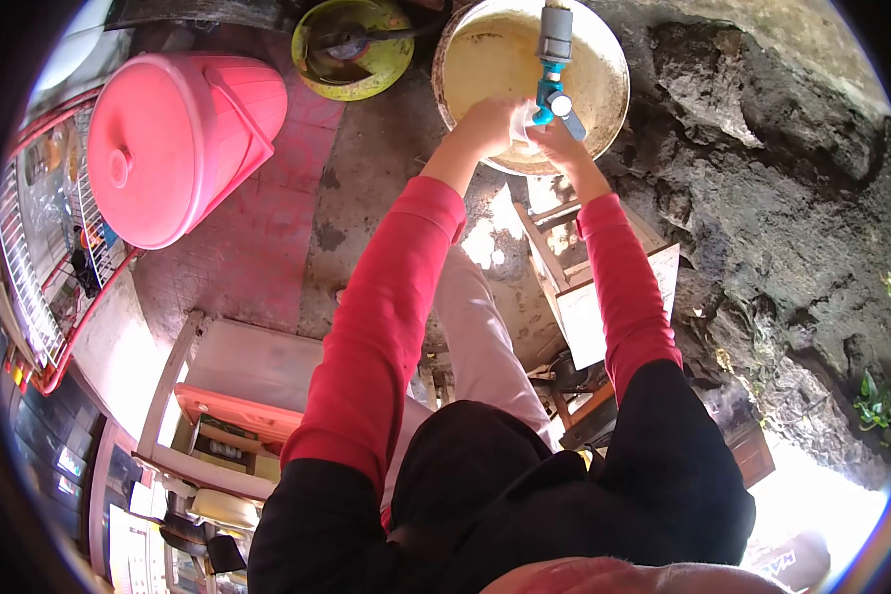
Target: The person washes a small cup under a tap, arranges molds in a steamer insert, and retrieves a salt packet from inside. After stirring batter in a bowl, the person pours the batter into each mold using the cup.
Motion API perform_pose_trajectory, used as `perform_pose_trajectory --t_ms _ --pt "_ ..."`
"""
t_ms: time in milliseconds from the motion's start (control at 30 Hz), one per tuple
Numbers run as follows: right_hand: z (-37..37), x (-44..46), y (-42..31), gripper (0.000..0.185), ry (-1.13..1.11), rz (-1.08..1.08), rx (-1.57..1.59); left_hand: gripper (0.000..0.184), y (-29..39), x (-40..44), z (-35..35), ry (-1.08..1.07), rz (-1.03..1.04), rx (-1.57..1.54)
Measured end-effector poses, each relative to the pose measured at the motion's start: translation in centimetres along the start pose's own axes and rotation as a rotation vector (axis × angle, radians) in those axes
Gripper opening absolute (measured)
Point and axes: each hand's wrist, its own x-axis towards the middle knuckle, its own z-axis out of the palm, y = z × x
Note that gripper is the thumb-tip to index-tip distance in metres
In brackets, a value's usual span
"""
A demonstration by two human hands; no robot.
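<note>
Both arms, in red sleeves, reach forward to a teal tap (547,94) on a grey pipe fitting. Under the tap's spout my left hand (495,126) has its fingers curled round something whitish and translucent, too small and bright to make out. My right hand (561,146) is on the other side of the spout, close to the same whitish thing, its fingers partly hidden and washed out by glare. Below both hands is a large round basin (614,74) with a worn, stained rim and a yellowish inside.
A pink lidded bucket (148,148) lies at the upper left, near a red wire rack (45,287). A yellow-green basin (386,69) stands left of the large one. Rough rock (762,198) rises at the right; a small wooden stool (574,307) is below the basin.
</note>
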Motion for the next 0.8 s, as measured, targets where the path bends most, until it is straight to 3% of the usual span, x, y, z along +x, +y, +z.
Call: perform_pose_trajectory --t_ms 67,100,133,200,267,333,467,567,633,667,733,767,800 --pt "-0.5 1.0 0.7 0.020 -0.163 0.094 -0.386 0.049 -0.1 0.1 0.6 -0.008 -0.017 0.028" --pt "-0.2 1.4 1.1 0.011 -0.103 0.087 -0.303 0.050 -0.1 0.2 0.9 -0.014 -0.032 0.055" --pt "-0.3 1.7 1.4 0.011 -0.103 0.090 -0.304 0.050 -0.3 0.3 1.0 -0.016 -0.033 0.053" --pt "0.1 2.0 0.4 0.007 -0.047 0.313 -0.461 0.051 -0.8 0.7 0.6 -0.036 -0.059 0.080" --pt "0.0 1.1 -0.8 0.007 -0.111 0.308 -0.375 0.052 -1.0 0.8 0.1 -0.065 -0.053 0.112" --pt "-0.2 0.9 -1.0 0.010 -0.177 -0.012 -0.423 0.054 -0.7 0.7 -0.4 -0.133 -0.068 0.058" --pt "1.3 -0.4 -4.3 0.017 0.031 -0.065 -0.537 0.056 -0.5 0.7 -0.1 -0.114 -0.074 0.052" --pt "1.1 -1.1 -5.1 0.027 0.185 0.078 -0.599 0.057 -0.5 0.8 0.1 -0.061 -0.062 0.039" --pt "0.1 -1.2 -2.7 0.029 0.293 -0.269 -0.616 0.056 -0.9 0.7 -0.2 -0.060 -0.076 0.062" --pt "0.3 -1.3 -2.9 0.029 0.291 -0.268 -0.613 0.056 -1.0 0.6 -0.2 -0.060 -0.079 0.064" --pt "0.2 -1.6 -3.6 0.030 0.169 0.128 -0.114 0.054 -1.0 0.5 0.2 -0.025 -0.053 0.127" --pt "0.5 -1.3 -3.8 0.026 0.146 0.290 -0.273 0.054 -1.0 0.5 0.3 -0.025 -0.051 0.126" --pt "0.6 -1.4 -4.0 0.026 0.147 0.287 -0.276 0.053 -1.0 0.6 0.4 -0.026 -0.086 0.086"
